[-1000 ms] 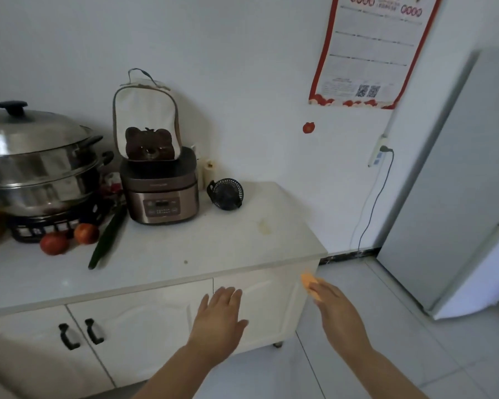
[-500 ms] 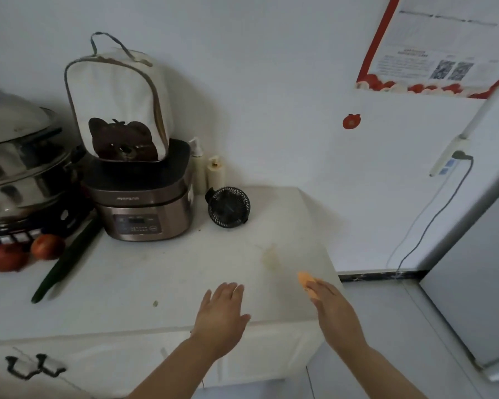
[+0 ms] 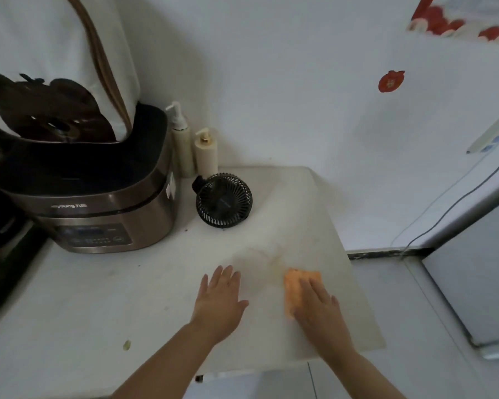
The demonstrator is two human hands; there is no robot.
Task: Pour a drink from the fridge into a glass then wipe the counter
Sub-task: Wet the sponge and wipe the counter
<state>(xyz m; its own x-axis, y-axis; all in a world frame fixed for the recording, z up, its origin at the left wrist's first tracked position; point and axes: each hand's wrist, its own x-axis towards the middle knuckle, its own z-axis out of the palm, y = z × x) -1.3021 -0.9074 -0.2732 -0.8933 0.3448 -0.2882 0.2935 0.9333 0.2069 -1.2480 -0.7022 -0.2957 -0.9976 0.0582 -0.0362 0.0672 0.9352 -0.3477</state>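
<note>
An orange cloth [image 3: 293, 286] lies flat on the white counter [image 3: 98, 312] near its right end, with my right hand [image 3: 319, 309] pressed on top of it. Just beyond the cloth is a faint yellowish stain [image 3: 274, 256] on the counter. My left hand [image 3: 219, 302] rests palm down on the counter to the left of the cloth, fingers spread, holding nothing. The grey fridge [image 3: 478, 269] stands at the right edge, its door closed. No glass or drink is in view.
A small black fan [image 3: 224, 200] stands behind the stain. Two cream pump bottles [image 3: 193, 152] stand against the wall. A brown rice cooker [image 3: 92, 203] with a white bear bag [image 3: 55, 67] on it fills the left. A power cord [image 3: 444, 214] hangs beside the fridge.
I have stepped closer to the counter. Both hands moved forward and down onto it, and the orange cloth in my right hand now lies flat beside the stain.
</note>
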